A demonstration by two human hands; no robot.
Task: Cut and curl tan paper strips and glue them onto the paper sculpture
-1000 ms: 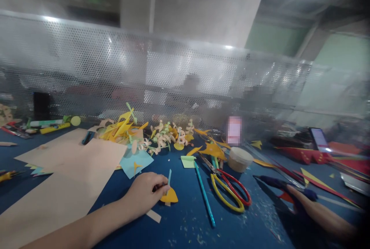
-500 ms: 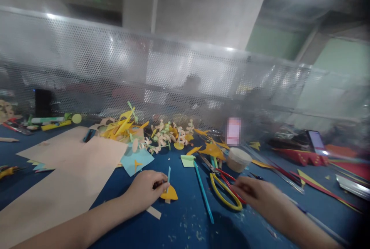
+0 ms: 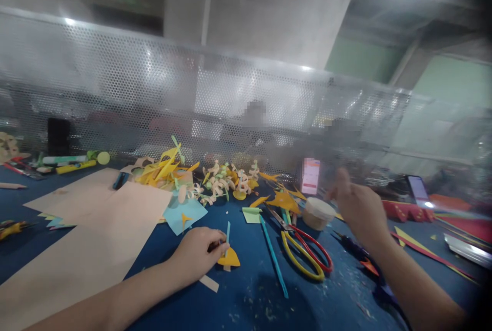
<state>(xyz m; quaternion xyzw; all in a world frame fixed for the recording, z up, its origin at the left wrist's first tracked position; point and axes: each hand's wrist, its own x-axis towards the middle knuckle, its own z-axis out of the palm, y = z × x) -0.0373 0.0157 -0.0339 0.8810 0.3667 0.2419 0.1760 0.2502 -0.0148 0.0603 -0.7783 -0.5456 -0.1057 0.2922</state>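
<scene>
My left hand (image 3: pixel 203 251) rests low on the blue table, thumb and fingers pinched on a thin light-blue paper strip (image 3: pixel 228 232). An orange paper piece (image 3: pixel 230 258) lies at its fingertips, with a small beige strip (image 3: pixel 209 283) just below. My right hand (image 3: pixel 357 208) is raised to the right of a small white tub (image 3: pixel 318 213); it is blurred, and whether its fingers hold anything cannot be made out. Scissors with yellow and red handles (image 3: pixel 303 256) lie between my hands, beside a blue paper stick (image 3: pixel 273 256).
Large beige sheets (image 3: pixel 92 228) cover the left side. Behind are yellow scraps (image 3: pixel 163 167), curled paper pieces (image 3: pixel 219 182) and a lit phone (image 3: pixel 310 176). A dark glue-gun-like tool (image 3: pixel 355 249) and red paper strips (image 3: pixel 430 254) lie right. A perforated metal screen (image 3: pixel 161 95) stands at the back.
My right hand has moved up and right from beside the scissors' handles, uncovering the red handle. My left hand keeps its pinch on the strip, nearly still.
</scene>
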